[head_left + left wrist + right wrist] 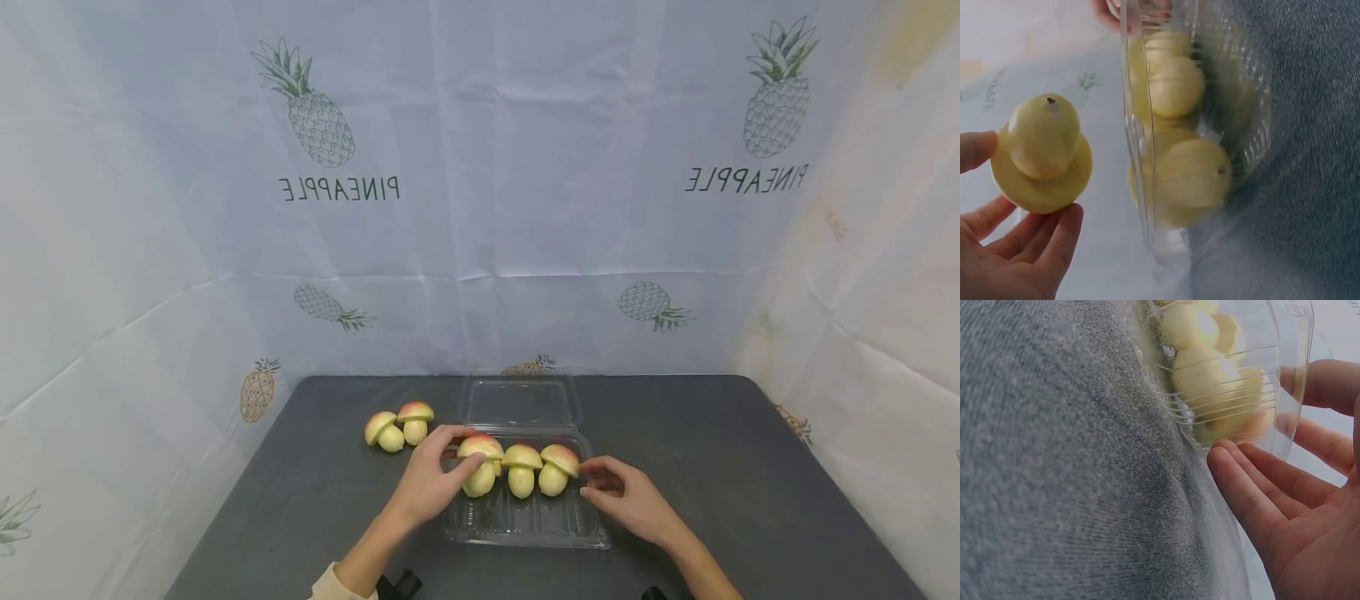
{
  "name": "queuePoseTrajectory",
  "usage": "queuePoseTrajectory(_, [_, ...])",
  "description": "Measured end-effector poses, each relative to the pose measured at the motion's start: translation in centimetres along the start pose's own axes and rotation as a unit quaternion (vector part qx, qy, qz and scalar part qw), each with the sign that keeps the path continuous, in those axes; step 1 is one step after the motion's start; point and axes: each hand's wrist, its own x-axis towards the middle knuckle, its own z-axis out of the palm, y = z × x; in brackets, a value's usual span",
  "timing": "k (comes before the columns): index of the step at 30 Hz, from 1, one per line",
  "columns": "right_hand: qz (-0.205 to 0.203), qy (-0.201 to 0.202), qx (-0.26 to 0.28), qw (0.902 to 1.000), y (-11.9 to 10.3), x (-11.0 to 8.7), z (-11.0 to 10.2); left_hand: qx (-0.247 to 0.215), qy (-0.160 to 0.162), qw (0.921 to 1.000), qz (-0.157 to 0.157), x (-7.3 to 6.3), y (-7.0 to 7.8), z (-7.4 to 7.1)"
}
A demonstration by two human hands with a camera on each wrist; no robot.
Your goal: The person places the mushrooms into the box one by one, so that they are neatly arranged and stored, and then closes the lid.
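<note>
My left hand (429, 483) holds a yellow mushroom (480, 471) with a red-tinged cap between thumb and fingertips, over the left part of a clear plastic clamshell box (528, 536). In the left wrist view this mushroom (1045, 140) has its stem toward the camera, apart from the box wall. Two more mushrooms stand side by side in the box, a middle one (521, 471) and a right one (558, 469); another shows partly behind the held one. My right hand (628, 498) is at the box's right side, its fingertips (1222, 453) against the wall, fingers loosely bent.
Two loose mushrooms, a left one (385, 431) and a right one (416, 422), lie on the dark table (315, 483) left of the box. The box's lid (519, 402) lies folded back behind it. A pale pineapple-print cloth (480, 208) hangs around the table.
</note>
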Motion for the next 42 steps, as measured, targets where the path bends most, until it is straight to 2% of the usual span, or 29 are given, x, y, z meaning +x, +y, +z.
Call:
queuePoseTrajectory(11, [-0.004,-0.011,0.004,0.9999,-0.1,-0.1,-0.2,-0.011,-0.031,0.9995,-0.002,0.1,0.2,1.4])
queuePoseTrajectory(19, [-0.004,-0.015,0.030,0.9994,-0.2,-0.2,-0.2,-0.010,-0.037,0.9992,-0.006,0.1,0.6,2.4])
queuePoseTrajectory(26, [-0.001,-0.015,0.031,0.9994,-0.2,-0.1,-0.2,-0.009,-0.040,0.9991,0.010,0.1,0.6,3.3])
queuePoseTrajectory(33, [0.000,-0.014,0.035,0.9993,-0.2,-0.1,-0.2,-0.014,-0.060,0.9981,0.001,0.0,0.6,4.2])
queuePoseTrajectory(42, [-0.005,-0.020,0.040,0.9990,-0.2,-0.2,-0.2,0.002,-0.062,0.9979,0.017,-0.1,0.6,5.4])
